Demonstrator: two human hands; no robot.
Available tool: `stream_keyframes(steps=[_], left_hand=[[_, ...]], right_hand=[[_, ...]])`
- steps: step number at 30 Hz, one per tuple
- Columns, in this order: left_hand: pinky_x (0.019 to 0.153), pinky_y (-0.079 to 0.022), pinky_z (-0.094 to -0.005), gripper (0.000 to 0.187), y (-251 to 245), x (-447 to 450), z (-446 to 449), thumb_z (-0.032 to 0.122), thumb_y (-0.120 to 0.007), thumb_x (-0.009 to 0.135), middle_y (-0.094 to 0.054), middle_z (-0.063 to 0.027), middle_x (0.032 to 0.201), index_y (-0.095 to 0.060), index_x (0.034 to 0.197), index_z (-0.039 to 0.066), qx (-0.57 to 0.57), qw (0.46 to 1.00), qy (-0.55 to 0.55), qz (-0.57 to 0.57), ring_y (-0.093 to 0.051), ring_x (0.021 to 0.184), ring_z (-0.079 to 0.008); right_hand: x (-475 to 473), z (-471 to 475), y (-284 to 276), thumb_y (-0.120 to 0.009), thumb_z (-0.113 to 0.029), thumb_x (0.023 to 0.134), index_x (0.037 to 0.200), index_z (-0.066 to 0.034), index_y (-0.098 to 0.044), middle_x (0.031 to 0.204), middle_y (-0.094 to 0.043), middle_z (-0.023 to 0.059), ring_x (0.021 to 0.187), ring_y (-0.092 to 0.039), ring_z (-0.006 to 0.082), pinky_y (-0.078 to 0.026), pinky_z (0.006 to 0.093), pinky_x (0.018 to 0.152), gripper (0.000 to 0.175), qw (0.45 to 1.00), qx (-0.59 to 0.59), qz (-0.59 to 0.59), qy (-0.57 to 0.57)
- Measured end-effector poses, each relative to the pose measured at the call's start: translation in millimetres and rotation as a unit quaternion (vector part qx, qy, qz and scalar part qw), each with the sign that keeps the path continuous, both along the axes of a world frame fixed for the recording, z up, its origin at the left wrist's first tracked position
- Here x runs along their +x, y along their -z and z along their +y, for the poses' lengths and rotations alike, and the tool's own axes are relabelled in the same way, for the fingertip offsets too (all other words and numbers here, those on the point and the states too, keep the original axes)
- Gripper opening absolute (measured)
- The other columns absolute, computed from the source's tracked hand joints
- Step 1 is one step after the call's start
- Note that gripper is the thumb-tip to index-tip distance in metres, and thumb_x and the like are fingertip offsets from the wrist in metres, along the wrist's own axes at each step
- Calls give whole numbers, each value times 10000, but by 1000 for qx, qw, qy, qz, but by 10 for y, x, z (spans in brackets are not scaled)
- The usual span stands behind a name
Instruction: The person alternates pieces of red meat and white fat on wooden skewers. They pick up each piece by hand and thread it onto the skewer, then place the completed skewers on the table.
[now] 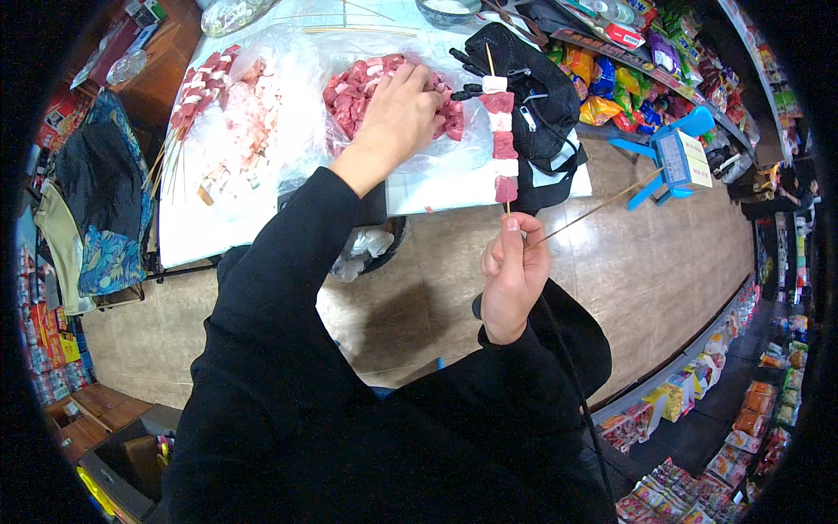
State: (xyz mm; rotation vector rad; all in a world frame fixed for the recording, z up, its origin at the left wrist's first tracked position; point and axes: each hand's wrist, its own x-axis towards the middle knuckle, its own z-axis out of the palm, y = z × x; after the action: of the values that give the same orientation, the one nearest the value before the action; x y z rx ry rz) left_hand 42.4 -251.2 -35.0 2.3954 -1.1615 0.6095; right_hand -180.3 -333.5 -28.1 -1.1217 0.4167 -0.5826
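My left hand (402, 111) reaches into a pile of raw red meat chunks (347, 98) on a clear plastic bag; its fingertips are hidden among the pieces. In my right hand (514, 281) is a thin wooden skewer (490, 59), pointing away from me, threaded with alternating red meat (504, 145) and white fat (501, 122). A second, bare stick (602, 208) slants out from the same hand to the right. Left of the meat lie pale fat pieces (252, 131) on plastic, and beyond them several finished meat skewers (203, 88).
A white-covered table (222, 226) carries loose sticks (360, 31), a bowl (448, 10) and a black mesh bag (550, 78). A blue stool (674, 157) with a box on it stands right. Packaged goods (599, 78) fill shelves. Below the table is a bin (391, 245). Clothes (98, 177) hang left.
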Motion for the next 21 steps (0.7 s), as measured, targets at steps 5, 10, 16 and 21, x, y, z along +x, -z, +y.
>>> stream_keyframes(steps=[5,10,16,21], left_hand=[[918,-411,-393,229,85,45,-103,180,-744,715,-563,-88,1080,-735,879,21,-19,999,26,35,-499,1075,-262],[941,-397,-387,321,116,60,-163,161,-725,723,-564,-102,1106,-697,1007,15,-12,998,-7,58,-496,1085,-278],[714,-521,-349,119,-73,134,33,83,-689,785,-669,-93,851,-679,894,37,-165,967,86,175,-642,784,-260],[704,-513,-225,241,-262,121,450,116,-632,923,-672,-25,902,-643,1138,5,-305,835,91,448,-613,791,-79]], right_hand=[[0,9,-9,-544,-148,982,1012,-70,-528,616,-386,-58,473,-281,13,-205,200,429,85,1000,0,-2,-5],[16,31,-23,-542,-148,984,1015,-76,-528,618,-385,-58,475,-283,13,-209,198,430,80,1000,7,-1,-5],[-1,-12,-39,-533,-135,986,1007,-64,-523,619,-389,-65,483,-288,7,-210,193,436,75,1000,8,3,0],[-28,-19,-8,-548,-101,976,989,-31,-524,672,-452,-81,541,-336,-18,-232,159,477,75,1000,5,5,-29]])
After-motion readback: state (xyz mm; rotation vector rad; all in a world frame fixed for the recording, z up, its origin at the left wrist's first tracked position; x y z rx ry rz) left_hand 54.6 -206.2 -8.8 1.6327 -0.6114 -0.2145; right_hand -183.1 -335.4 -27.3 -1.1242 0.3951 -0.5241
